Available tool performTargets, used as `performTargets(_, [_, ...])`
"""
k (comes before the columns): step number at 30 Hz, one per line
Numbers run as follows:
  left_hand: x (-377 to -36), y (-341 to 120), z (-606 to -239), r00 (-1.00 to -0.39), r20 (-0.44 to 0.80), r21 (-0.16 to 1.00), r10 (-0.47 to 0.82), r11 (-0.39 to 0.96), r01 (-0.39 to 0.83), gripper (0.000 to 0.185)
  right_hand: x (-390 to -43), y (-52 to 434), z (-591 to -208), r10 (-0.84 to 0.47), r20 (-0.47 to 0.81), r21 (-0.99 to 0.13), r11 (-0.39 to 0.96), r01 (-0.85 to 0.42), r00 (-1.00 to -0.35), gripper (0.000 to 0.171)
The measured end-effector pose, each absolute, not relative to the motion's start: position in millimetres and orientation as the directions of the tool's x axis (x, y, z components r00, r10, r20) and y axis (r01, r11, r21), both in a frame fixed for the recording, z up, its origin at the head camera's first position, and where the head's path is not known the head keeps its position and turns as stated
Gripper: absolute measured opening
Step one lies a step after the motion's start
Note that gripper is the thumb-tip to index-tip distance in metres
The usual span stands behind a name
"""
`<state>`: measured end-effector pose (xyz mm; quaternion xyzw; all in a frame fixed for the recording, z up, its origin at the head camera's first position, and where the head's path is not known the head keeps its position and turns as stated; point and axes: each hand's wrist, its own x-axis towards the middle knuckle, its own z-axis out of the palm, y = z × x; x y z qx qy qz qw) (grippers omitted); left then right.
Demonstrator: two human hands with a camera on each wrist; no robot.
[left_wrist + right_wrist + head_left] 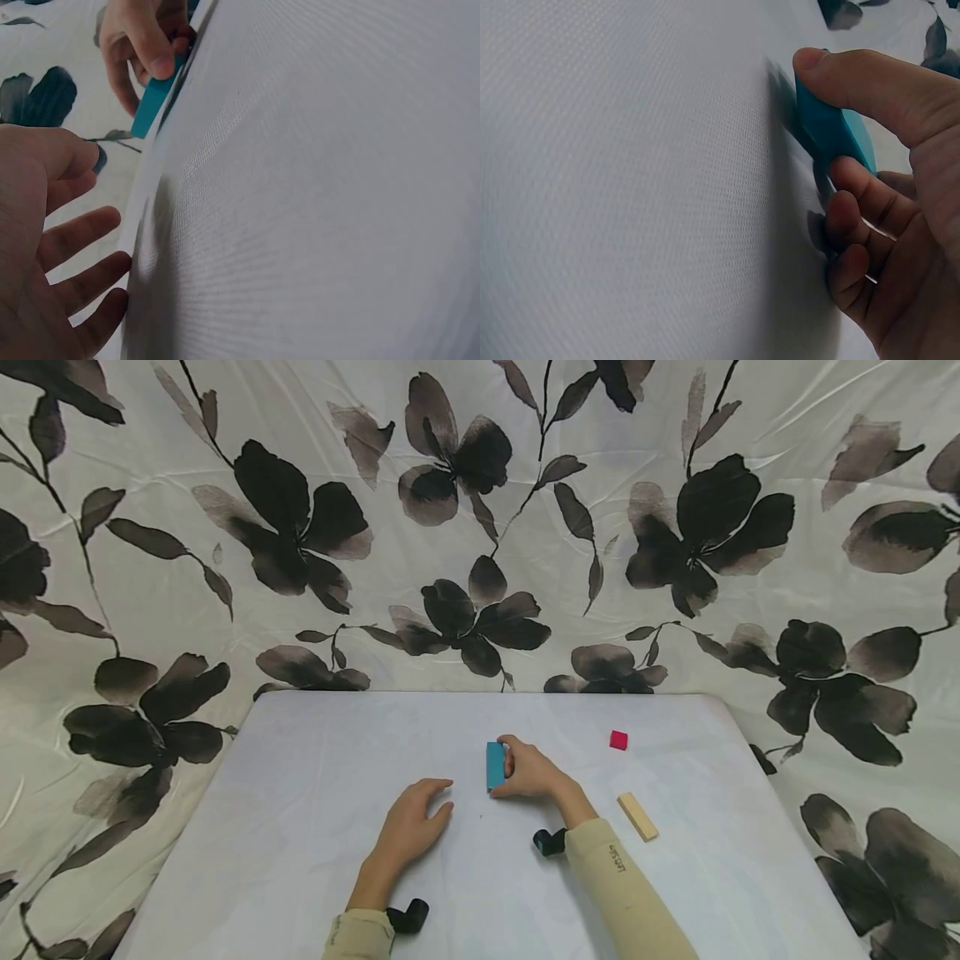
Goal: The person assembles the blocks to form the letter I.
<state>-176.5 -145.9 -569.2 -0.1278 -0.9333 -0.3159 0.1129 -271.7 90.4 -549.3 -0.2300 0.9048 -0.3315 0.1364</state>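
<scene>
— Where is the blue block, and what has hold of it?

— My right hand (534, 772) has it. The blue block (495, 765) stands on its long edge on the white table (300, 827), near the table's middle. My thumb (855, 75) lies along the block's top edge and my fingers (859, 202) curl in against its side, so I am pinching it between them. In the right wrist view the block's lower edge meets the cloth.

— And your other hand?

— My left hand (415, 827) rests palm down on the table, just beside the blue block on its left and a little nearer to me. The fingers are spread and relaxed, holding nothing. In the left wrist view they lie fanned out (75, 247), apart from the block (154, 101).

— What else lies about the block?

— A small red cube (618, 740) sits to the right of the blue block, a little farther from me, well apart from it. A pale wooden block (637, 816) lies flat, also to the right of the blue block but nearer to me, beyond my right forearm. Behind the table hangs a floral cloth (480, 527) with dark flowers.
</scene>
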Motion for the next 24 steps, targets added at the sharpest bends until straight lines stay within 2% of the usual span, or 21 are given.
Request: performTargets(24, [-178.8,-140.0,-565.2,-0.947,0.288,0.56,0.144,0.777,0.289,0.033,-269.7,88.8,-553.7,-0.472,-0.087,-0.623,0.713,-0.322,-0.877,0.094])
